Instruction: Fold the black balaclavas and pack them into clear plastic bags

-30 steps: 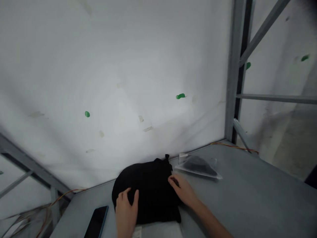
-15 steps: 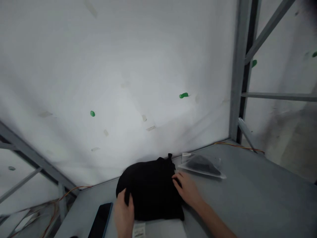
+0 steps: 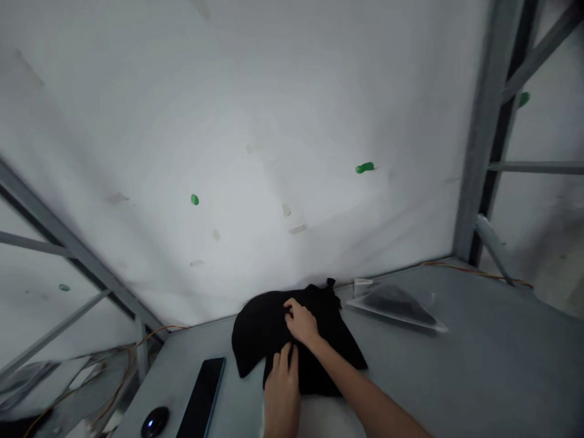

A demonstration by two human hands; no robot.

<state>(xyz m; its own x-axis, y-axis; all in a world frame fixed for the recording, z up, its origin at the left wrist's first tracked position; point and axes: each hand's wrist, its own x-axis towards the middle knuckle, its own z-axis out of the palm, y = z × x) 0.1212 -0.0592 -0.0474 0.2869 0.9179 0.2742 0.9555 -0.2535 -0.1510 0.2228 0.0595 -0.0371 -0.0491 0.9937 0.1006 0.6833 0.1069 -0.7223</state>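
"Your right hand [image 3: 302, 322] has moved from the edge of the black cloth [image 3: 267, 327], which lies right of the phone [image 3: 201, 398], to its middle."

"Your left hand [image 3: 283, 383] is half curled, like your right; whether either pinches fabric, I can't tell."

"Press lightly, keeping that soft-looking, matt fabric flat. Farther right of the phone: a clear plastic bag [image 3: 396, 304]."

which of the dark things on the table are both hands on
The black cloth: the left hand rests nearer, the right hand farther forward. The phone and round device lie untouched leftward, the clear bag rightward.
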